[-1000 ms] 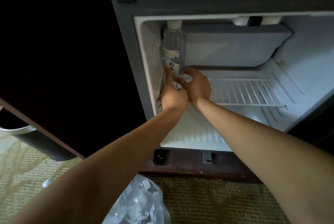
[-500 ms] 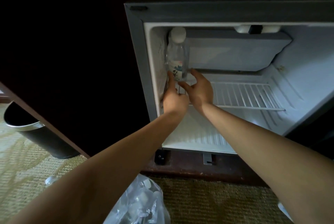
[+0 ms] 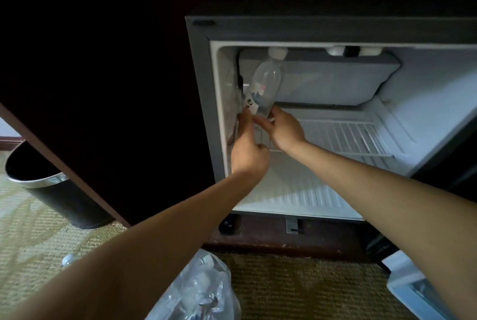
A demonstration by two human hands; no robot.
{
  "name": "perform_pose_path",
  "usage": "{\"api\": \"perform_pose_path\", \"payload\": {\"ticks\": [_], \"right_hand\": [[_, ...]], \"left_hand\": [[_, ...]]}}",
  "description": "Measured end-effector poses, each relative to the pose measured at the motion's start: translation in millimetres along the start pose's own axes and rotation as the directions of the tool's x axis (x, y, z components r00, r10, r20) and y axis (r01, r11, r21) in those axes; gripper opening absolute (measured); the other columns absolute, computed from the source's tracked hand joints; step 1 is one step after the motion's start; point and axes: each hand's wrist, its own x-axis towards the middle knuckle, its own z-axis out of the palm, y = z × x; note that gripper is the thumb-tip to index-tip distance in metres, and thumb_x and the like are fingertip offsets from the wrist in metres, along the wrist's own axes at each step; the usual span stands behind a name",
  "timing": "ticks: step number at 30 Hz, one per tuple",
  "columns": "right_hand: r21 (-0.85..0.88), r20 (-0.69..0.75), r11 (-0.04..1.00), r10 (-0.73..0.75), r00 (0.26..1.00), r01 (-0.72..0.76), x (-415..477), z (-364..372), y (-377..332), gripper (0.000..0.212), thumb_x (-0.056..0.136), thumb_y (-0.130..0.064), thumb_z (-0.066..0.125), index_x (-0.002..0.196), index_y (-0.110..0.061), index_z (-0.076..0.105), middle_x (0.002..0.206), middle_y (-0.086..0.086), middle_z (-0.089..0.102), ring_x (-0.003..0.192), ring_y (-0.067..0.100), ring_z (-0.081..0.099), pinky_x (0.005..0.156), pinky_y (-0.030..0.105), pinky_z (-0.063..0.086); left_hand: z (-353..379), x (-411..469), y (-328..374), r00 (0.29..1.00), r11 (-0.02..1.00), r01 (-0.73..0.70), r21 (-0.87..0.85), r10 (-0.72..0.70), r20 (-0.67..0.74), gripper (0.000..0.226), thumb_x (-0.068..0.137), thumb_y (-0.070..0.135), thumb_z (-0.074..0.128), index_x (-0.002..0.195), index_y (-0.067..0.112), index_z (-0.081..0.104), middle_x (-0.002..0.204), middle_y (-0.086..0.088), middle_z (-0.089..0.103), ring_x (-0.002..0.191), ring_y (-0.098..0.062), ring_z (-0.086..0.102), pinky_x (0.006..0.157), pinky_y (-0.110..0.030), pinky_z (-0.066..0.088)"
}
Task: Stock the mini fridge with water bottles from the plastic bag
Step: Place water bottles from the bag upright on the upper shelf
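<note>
Our right hand (image 3: 282, 130) pinches the base of the bottle (image 3: 265, 82), which leans cap-right at the upper left inside the fridge (image 3: 438, 102); our left hand (image 3: 247, 154) presses near-straight fingers against its label; the bag (image 3: 201, 291) lies on the floor below

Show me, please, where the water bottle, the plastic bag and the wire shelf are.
water bottle (image 3: 267, 79): head view, on its clear body.
plastic bag (image 3: 204, 290): head view, on its crumpled front.
wire shelf (image 3: 348, 136): head view, on its white bars.

Black waste bin (image 3: 64, 201) on patterned carpet (image 3: 296, 288), beside dark cabinet (image 3: 108, 113)
</note>
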Motion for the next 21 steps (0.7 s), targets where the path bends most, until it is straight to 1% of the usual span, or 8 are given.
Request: {"api": "perform_pose_path", "payload": {"ticks": [2, 5, 8, 11, 13, 17, 19, 21], "right_hand": [[-0.018, -0.005, 1.0, 0.006, 1.0, -0.006, 4, 0, -4, 0.053, 0.089, -0.058, 0.048, 0.124, -0.019, 0.054, 0.119, 0.007, 0.065, 0.106, 0.027, 0.062, 0.077, 0.032, 0.045], [-0.028, -0.032, 1.0, -0.001, 0.999, 0.0, 3, 3, -3, 0.054, 0.088, -0.06, 0.047, 0.122, -0.019, 0.054, 0.116, 0.007, 0.066, 0.103, 0.027, 0.062, 0.08, 0.035, 0.049], [-0.02, -0.064, 1.0, -0.023, 0.998, 0.021, -1, 11, 0, 0.054, 0.087, -0.06, 0.05, 0.123, -0.019, 0.052, 0.115, 0.006, 0.064, 0.1, 0.026, 0.063, 0.079, 0.036, 0.049], [-0.005, -0.069, 1.0, -0.017, 0.997, 0.017, -3, 17, 0, 0.055, 0.089, -0.057, 0.049, 0.127, -0.018, 0.049, 0.121, 0.007, 0.061, 0.103, 0.028, 0.062, 0.077, 0.032, 0.045], [0.018, -0.064, 1.0, -0.008, 0.998, 0.009, -4, 18, -2, 0.054, 0.09, -0.058, 0.047, 0.129, -0.019, 0.048, 0.122, 0.007, 0.061, 0.105, 0.027, 0.061, 0.077, 0.031, 0.043], [0.085, -0.025, 0.996, -0.039, 0.999, 0.041, -8, 13, -6, 0.055, 0.092, -0.053, 0.047, 0.138, -0.023, 0.04, 0.129, 0.007, 0.059, 0.112, 0.027, 0.059, 0.085, 0.033, 0.045], [0.125, 0.007, 0.992, -0.026, 1.0, 0.025, -10, 12, -7, 0.057, 0.092, -0.049, 0.05, 0.141, -0.024, 0.036, 0.133, 0.007, 0.056, 0.117, 0.027, 0.056, 0.09, 0.036, 0.045], [0.123, 0.03, 0.992, 0.001, 1.0, -0.005, -15, 12, -8, 0.058, 0.091, -0.046, 0.055, 0.141, -0.025, 0.036, 0.134, 0.007, 0.056, 0.12, 0.028, 0.054, 0.095, 0.04, 0.045]], "left_hand": [[-1, 4, 2, 1.0, 1.0, 0.025, -0.017, -0.025, 0.0, 0.082, 0.088, -0.003, 0.044, 0.152, 0.028, 0.005, 0.158, 0.005, 0.016, 0.144, -0.016, 0.02, 0.084, -0.003, 0.016], [-2, 5, -1, 0.999, 0.999, 0.032, -0.041, -0.032, 0.002, 0.081, 0.087, -0.006, 0.042, 0.152, 0.028, 0.008, 0.157, 0.005, 0.021, 0.141, -0.016, 0.027, 0.078, 0.004, 0.016], [-1, 2, -11, 1.0, 0.998, 0.013, -0.061, -0.012, 0.011, 0.082, 0.086, -0.008, 0.04, 0.153, 0.026, 0.007, 0.157, 0.003, 0.021, 0.142, -0.017, 0.027, 0.092, -0.007, 0.027], [-1, 3, -13, 0.999, 0.998, 0.028, -0.058, -0.027, 0.018, 0.083, 0.086, -0.007, 0.041, 0.152, 0.028, 0.005, 0.152, -0.003, 0.031, 0.134, -0.022, 0.04, 0.087, -0.014, 0.035], [-1, 5, -11, 1.0, 0.999, 0.025, -0.043, -0.024, 0.006, 0.082, 0.086, -0.005, 0.041, 0.152, 0.027, 0.005, 0.149, -0.006, 0.037, 0.131, -0.024, 0.043, 0.084, -0.016, 0.037], [-1, 4, -8, 0.999, 0.999, 0.042, -0.031, -0.042, 0.0, 0.082, 0.087, -0.003, 0.042, 0.152, 0.028, 0.004, 0.152, -0.006, 0.034, 0.136, -0.024, 0.037, 0.096, -0.021, 0.039], [-3, 2, -7, 0.999, 0.999, 0.043, -0.031, -0.043, 0.02, 0.082, 0.087, -0.004, 0.042, 0.152, 0.027, 0.004, 0.153, -0.005, 0.032, 0.137, -0.023, 0.036, 0.091, -0.014, 0.034], [-8, -2, -9, 0.999, 0.999, 0.025, -0.033, -0.024, 0.032, 0.079, 0.087, -0.006, 0.04, 0.152, 0.027, 0.009, 0.154, -0.003, 0.029, 0.136, -0.021, 0.036, 0.08, -0.003, 0.029]]}}
